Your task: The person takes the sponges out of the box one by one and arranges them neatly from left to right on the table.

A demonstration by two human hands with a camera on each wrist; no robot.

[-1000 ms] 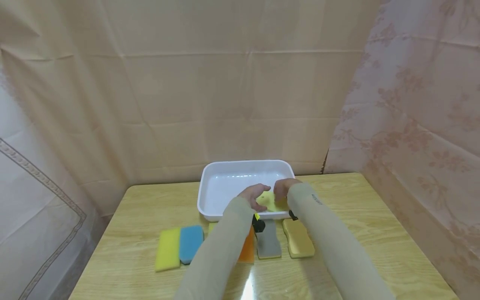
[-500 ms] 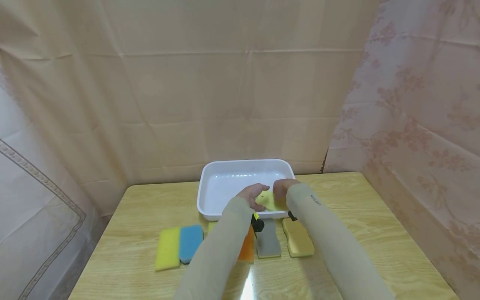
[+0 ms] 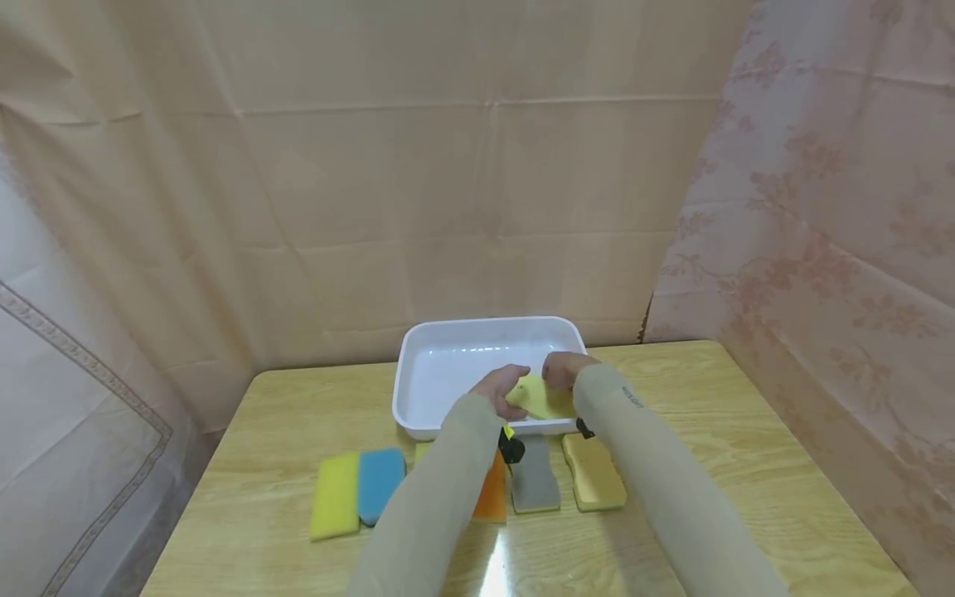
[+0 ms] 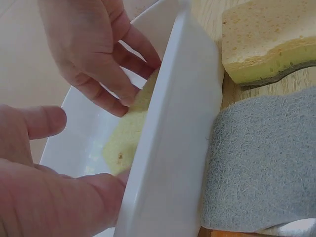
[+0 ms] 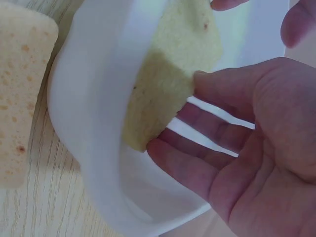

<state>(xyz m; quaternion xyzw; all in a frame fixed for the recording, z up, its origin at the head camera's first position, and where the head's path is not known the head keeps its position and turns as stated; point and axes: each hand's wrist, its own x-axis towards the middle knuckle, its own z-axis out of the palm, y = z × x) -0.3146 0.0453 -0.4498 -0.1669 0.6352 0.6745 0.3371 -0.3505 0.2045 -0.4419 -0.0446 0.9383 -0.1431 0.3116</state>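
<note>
A thin pale yellow sponge (image 3: 548,398) is in the white tray (image 3: 418,352), along its near wall towards the right. My right hand (image 5: 281,133) grips the right part of the sponge's far edge, fingertips on the rim, some fingers passing under it. At its left end is my left hand (image 4: 54,177), thumb against the sponge and another finger extended apart from it. In the left wrist view the tray's near wall hides part of the sponge (image 4: 131,128).
In front of the tray lie a yellow sponge (image 3: 335,497), a blue sponge (image 3: 379,485), an orange piece (image 3: 491,493), a grey scouring sponge (image 3: 534,477) and a tan wavy-edged sponge (image 3: 594,474). My left sleeve partly covers the row. Beyond the wooden table (image 3: 746,464) hangs a beige cloth (image 3: 477,199).
The pale sponge's far edge stands slightly higher in the tray than before. My left fingers have shifted a little; the tray and the row of sponges are unchanged.
</note>
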